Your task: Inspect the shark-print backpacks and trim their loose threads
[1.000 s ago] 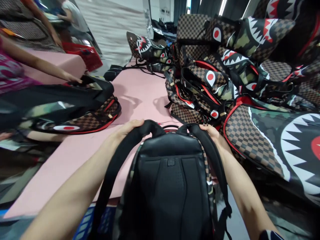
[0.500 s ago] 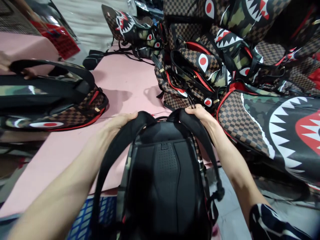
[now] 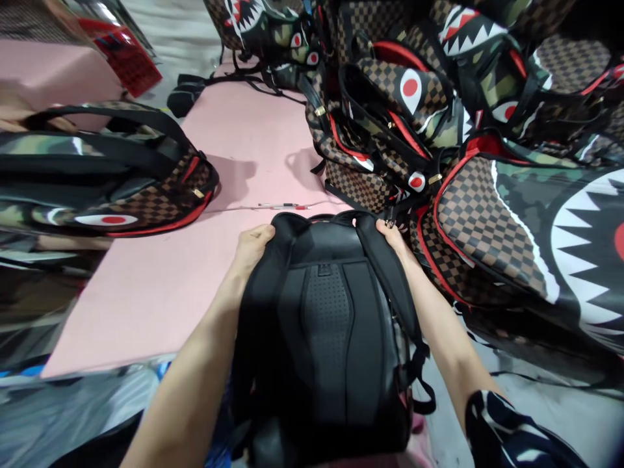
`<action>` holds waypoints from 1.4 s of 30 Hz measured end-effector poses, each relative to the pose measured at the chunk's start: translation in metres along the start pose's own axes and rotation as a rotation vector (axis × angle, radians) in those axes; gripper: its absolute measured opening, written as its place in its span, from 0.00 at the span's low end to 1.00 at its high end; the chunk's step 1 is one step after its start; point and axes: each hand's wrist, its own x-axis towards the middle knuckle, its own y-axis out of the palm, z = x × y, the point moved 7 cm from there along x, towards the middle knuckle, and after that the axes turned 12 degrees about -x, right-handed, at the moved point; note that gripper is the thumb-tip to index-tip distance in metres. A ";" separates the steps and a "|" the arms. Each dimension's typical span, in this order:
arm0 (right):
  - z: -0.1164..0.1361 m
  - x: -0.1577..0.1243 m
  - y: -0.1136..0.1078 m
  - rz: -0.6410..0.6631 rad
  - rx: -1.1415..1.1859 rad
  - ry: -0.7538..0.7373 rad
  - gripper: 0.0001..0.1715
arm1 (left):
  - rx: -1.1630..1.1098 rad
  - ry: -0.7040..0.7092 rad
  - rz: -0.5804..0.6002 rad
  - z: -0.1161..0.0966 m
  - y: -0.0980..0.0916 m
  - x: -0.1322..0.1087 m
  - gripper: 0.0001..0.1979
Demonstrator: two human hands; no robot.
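A black backpack hangs upright before me, its padded back panel and both shoulder straps facing me. My left hand is closed on the upper part of its left strap. At the other side my right hand grips the top of the right strap. Fingers of both hands are partly hidden behind the straps. Beyond the backpack's top, two pens lie on the pink tabletop.
Checkered and camouflage backpacks are piled at the back right. A large shark-mouth backpack lies close by my right arm. On the left, another person's hand touches a backpack. A red item sits behind it.
The backpack's straps, spread outward before, now lie closer against its back panel. My left hand has shifted slightly right and down. The view has tilted down, uncovering the pens.
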 end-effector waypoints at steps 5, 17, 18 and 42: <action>-0.012 0.002 0.002 0.028 0.059 0.010 0.23 | 0.094 0.012 -0.021 0.010 -0.009 0.002 0.16; -0.004 -0.013 -0.006 -0.141 -0.091 -0.098 0.17 | 0.365 0.170 0.047 0.005 -0.007 -0.006 0.15; -0.001 -0.018 -0.006 -0.143 -0.115 -0.117 0.17 | 0.424 0.185 0.043 0.005 -0.005 -0.012 0.13; 0.006 -0.081 -0.019 -0.456 -1.024 -0.424 0.31 | 0.714 -0.011 -0.126 0.053 -0.080 -0.150 0.12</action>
